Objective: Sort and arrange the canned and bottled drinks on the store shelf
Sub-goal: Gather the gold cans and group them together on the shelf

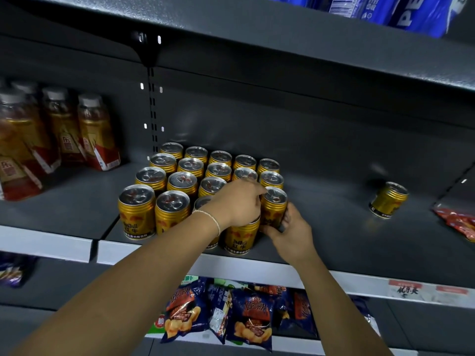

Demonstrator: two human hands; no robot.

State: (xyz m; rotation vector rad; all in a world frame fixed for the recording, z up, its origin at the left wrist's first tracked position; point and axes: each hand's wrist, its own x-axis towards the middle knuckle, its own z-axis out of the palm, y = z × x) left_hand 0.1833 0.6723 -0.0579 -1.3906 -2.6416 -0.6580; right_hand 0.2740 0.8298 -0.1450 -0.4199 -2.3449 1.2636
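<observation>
Several gold drink cans (180,181) stand in tight rows on the grey middle shelf (334,235). My right hand (290,232) grips one gold can (273,206) at the right end of the block, fingers curled round its lower side. My left hand (239,201) lies over the front cans, its fingertips touching that same can's rim and covering the top of a front-row can (240,235). A single gold can (388,200) stands apart at the right of the shelf.
Amber bottles with white caps (95,132) stand at the left. Blue bottle packs (401,11) sit on the shelf above. Snack bags (244,314) hang below, and a red packet (457,222) lies at the far right.
</observation>
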